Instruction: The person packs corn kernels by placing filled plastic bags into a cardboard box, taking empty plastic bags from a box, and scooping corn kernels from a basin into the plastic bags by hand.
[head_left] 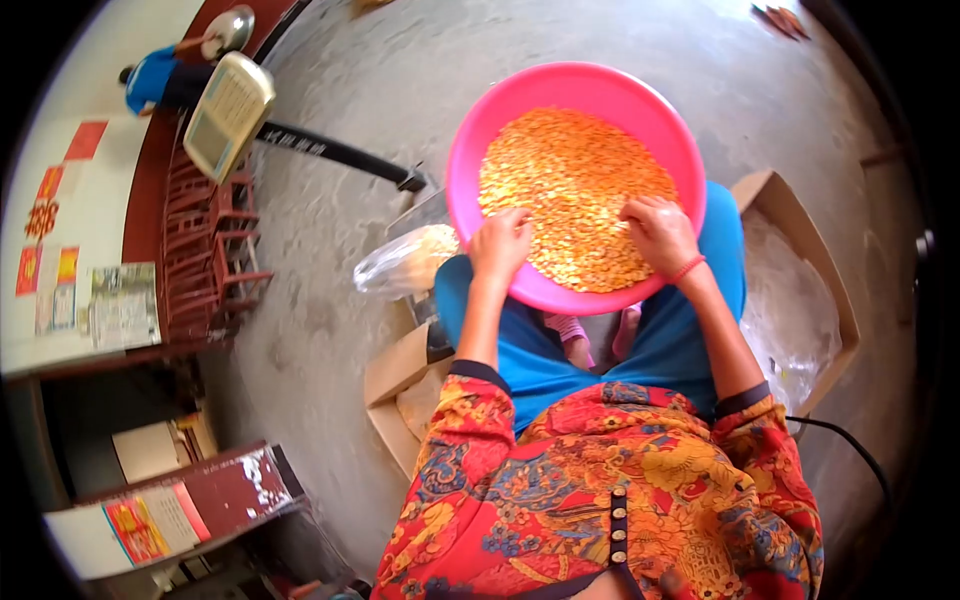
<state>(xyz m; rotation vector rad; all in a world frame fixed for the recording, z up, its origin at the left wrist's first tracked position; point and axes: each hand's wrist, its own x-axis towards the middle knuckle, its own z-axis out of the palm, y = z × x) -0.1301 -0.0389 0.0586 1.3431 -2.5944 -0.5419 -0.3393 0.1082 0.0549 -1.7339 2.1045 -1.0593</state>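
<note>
A round pink basin (465, 150) rests on my lap, holding a wide layer of small orange-yellow pieces (575, 170) that look like kernels or seeds. At the basin's left side, my left hand (503, 243) is over the edge of the pieces with its fingers curled together. My right hand (657, 233), with a red band at the wrist, is over the right part of the pieces, its fingers also bent together. Whatever lies between the fingertips of either hand is too small to make out.
A scale (230, 117) on a black post stands at left, with a clear bag (405, 262) of pale pieces near its base. Open cardboard boxes (845, 290) flank my legs. Red stools (205, 220) line the wall, near a person (155, 82) in blue. A black cable lies at right.
</note>
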